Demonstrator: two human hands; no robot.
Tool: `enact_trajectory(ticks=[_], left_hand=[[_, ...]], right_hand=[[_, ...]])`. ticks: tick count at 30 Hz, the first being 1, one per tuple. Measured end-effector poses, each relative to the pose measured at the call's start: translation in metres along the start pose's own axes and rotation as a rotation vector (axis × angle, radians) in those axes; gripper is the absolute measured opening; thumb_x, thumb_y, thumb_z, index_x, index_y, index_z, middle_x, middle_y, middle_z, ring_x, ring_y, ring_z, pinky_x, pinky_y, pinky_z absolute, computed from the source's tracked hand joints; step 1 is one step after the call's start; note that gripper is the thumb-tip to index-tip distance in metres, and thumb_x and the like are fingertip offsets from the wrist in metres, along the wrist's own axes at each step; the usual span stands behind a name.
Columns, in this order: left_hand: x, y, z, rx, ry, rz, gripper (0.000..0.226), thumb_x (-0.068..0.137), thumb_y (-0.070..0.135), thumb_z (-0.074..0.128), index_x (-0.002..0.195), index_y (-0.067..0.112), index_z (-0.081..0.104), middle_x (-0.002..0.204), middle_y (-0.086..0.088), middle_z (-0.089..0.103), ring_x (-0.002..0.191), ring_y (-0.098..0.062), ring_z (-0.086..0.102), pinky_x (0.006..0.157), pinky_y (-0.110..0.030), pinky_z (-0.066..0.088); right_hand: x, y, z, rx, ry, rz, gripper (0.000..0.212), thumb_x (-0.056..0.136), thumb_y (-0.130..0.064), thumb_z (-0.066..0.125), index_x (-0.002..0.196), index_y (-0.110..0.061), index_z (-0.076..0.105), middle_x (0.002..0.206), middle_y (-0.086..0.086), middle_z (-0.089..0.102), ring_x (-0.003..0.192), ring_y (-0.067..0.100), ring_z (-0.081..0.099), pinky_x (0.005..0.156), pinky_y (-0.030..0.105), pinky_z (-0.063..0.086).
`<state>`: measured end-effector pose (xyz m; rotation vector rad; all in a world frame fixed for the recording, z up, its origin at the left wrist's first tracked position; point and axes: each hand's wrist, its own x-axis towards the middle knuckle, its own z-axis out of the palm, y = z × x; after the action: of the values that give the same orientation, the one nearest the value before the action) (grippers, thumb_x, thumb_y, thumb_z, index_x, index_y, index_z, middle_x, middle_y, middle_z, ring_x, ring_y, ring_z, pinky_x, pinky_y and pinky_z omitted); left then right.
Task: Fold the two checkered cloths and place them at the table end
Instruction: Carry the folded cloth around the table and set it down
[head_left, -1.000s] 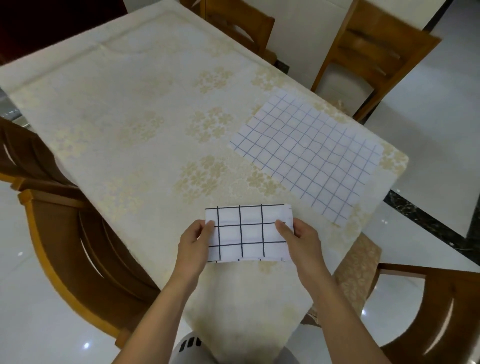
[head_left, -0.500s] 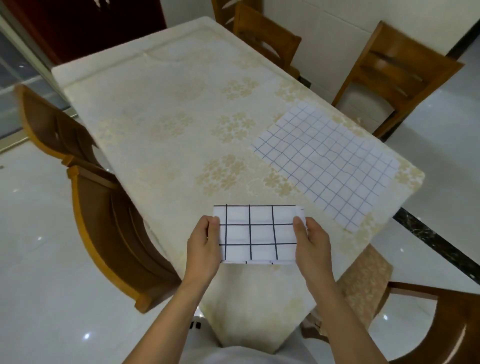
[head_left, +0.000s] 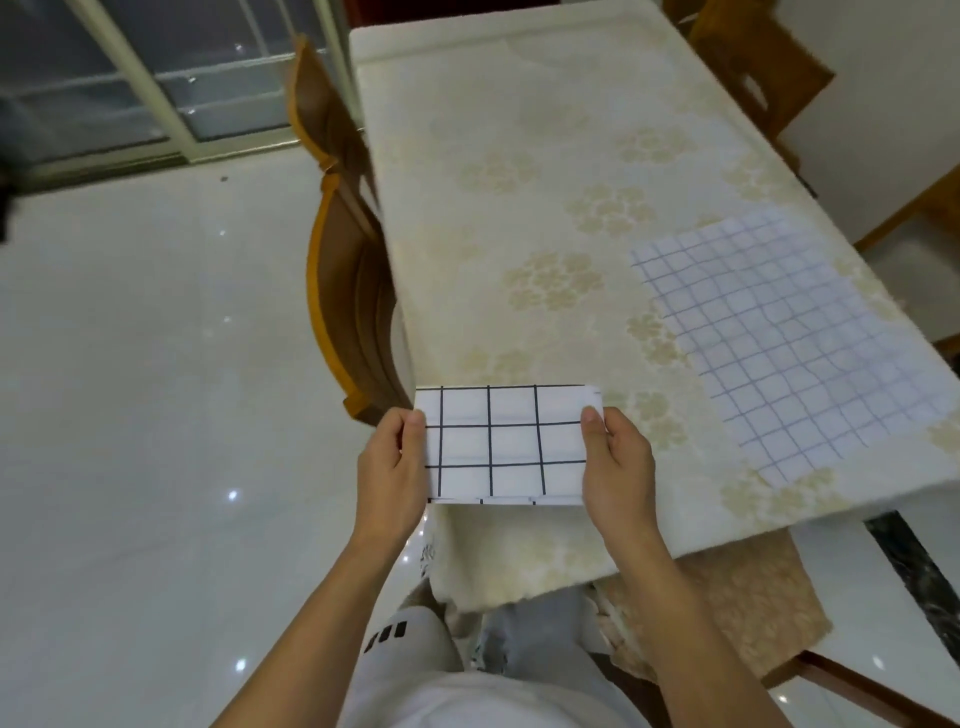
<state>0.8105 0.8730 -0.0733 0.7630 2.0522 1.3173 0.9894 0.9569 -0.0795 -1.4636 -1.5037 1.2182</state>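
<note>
Head view showed the folded cloth (head_left: 506, 444) with big black squares held over the table's (head_left: 519, 208) near left corner. Left hand (head_left: 392, 467) pinched its left end, and right hand (head_left: 615, 465) pinched its right end. Second cloth (head_left: 779, 358) lay flat by the table's right edge. Wooden chair (head_left: 345, 291) stood close against the table's left side.

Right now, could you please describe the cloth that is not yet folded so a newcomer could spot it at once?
Start at the long table under its cream flowered cover. Near its right edge, at the near end, the unfolded cloth lies flat and untouched. Its thin, pale, small checks set it apart from the folded cloth with bold black squares, gripped by the left hand and right hand.
</note>
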Motion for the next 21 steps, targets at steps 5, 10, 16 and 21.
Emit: enact_trajectory(ticks=[5,10,16,21], left_hand=[[-0.037,-0.025,-0.037,0.033,0.188,-0.058,0.024,0.105,0.029,0.043,0.084,0.025,0.055,0.081,0.004,0.063,0.073,-0.001,0.06,0.061,-0.018,0.05],[-0.073,-0.046,-0.081,0.019,0.34,-0.101,0.03,0.105,0.027,0.043,0.079,0.014,0.053,0.071,0.0,0.054,0.059,-0.005,0.047,0.055,-0.017,0.04],[-0.102,-0.064,-0.123,-0.018,0.485,-0.169,0.031,0.105,0.025,0.043,0.078,0.011,0.051,0.066,0.0,0.046,0.056,-0.002,0.038,0.053,-0.014,0.036],[-0.113,-0.079,-0.162,-0.066,0.564,-0.226,0.031,0.105,0.026,0.043,0.078,0.012,0.051,0.07,-0.005,0.046,0.057,-0.004,0.037,0.052,-0.014,0.034]], right_hand=[[-0.024,0.004,0.027,-0.035,-0.172,-0.042,0.043,0.105,-0.032,0.046,0.072,-0.005,0.037,0.063,0.001,0.034,0.061,0.014,0.032,0.06,0.033,0.029],[-0.05,-0.007,0.062,-0.093,-0.307,-0.082,0.034,0.104,-0.03,0.047,0.072,-0.021,0.048,0.059,-0.01,0.051,0.056,0.007,0.045,0.057,0.031,0.038],[-0.078,-0.021,0.106,-0.139,-0.439,-0.133,0.029,0.104,-0.033,0.047,0.084,-0.016,0.058,0.075,0.008,0.064,0.071,0.024,0.061,0.063,0.041,0.049],[-0.101,-0.033,0.146,-0.154,-0.508,-0.169,0.031,0.104,-0.037,0.045,0.09,-0.011,0.058,0.086,0.022,0.062,0.08,0.039,0.058,0.068,0.05,0.052]])
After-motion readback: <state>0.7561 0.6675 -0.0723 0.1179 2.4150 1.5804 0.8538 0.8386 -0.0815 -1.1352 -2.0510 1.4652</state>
